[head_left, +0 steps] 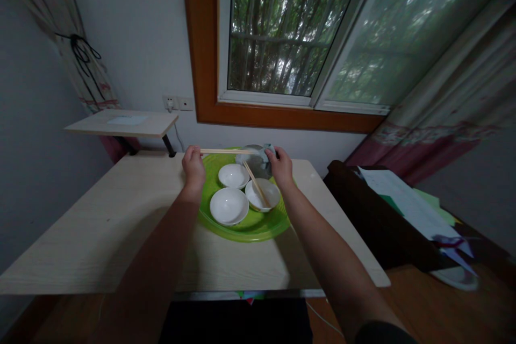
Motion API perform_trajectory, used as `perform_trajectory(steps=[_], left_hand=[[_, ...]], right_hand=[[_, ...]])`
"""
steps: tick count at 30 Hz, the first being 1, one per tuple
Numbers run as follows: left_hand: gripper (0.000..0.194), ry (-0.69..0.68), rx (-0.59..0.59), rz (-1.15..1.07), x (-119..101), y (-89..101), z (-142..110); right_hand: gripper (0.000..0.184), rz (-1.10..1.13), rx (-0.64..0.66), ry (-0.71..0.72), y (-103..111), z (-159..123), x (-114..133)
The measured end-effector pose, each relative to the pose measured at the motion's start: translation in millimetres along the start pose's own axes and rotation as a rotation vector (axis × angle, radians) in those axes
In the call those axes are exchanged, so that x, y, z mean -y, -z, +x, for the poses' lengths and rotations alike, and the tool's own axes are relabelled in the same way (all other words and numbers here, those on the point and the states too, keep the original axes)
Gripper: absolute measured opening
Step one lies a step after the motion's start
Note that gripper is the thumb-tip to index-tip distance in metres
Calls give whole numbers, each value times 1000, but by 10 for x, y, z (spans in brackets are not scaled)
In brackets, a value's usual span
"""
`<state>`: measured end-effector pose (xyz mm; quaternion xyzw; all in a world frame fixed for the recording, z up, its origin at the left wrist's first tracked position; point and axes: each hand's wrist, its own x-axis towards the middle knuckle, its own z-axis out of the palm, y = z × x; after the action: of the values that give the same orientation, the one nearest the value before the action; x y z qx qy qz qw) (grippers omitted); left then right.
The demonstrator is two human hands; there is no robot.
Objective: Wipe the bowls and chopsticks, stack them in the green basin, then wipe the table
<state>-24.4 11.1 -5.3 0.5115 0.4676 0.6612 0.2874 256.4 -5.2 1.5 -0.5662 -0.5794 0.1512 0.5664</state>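
Observation:
My left hand point(194, 165) is closed on one end of a pair of light wooden chopsticks point(226, 151), held level above the far side of a green round tray point(242, 236). Closed on a grey cloth point(267, 157), my right hand point(281, 164) is at the chopsticks' other end, which the cloth partly hides. Below them on the tray are three white bowls: one at the back left point(234, 176), one at the front left point(229, 206) and one at the right point(271, 191). More chopsticks point(257, 185) lean in the right bowl. Behind it is a greyish round item point(250, 158), partly covered.
The tray rests on a pale wooden table point(133, 226). A raised shelf point(124, 122) stands at the table's back left, below a wall socket point(178, 103). Beyond the right edge is a dark piece of furniture point(374, 215) with papers point(403, 204) on it. A window point(290, 27) is behind.

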Motion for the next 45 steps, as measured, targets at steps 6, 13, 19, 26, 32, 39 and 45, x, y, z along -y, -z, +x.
perform_trajectory(steps=[6, 13, 19, 26, 32, 39, 45], left_hand=[[31, 96, 197, 6, -4, -149, -106], [31, 110, 442, 8, -59, -227, -163], [34, 87, 492, -13, -125, -222, -189], [31, 54, 433, -91, -127, -258, -181], [25, 32, 433, -39, -109, -251, -162], [21, 26, 522, 0, -114, -262, -175], [19, -33, 550, 38, -207, -261, -226]], right_hand=[[28, -194, -21, 390, -25, -118, 214], [38, -374, 314, 674, -221, -286, 307], [34, -419, 447, 651, -242, -315, 307], [23, -425, 431, 652, -226, -298, 276], [19, -360, 438, 643, -218, -277, 223], [15, -291, 458, 640, -235, -263, 193], [17, -238, 446, 641, -255, -290, 238]])
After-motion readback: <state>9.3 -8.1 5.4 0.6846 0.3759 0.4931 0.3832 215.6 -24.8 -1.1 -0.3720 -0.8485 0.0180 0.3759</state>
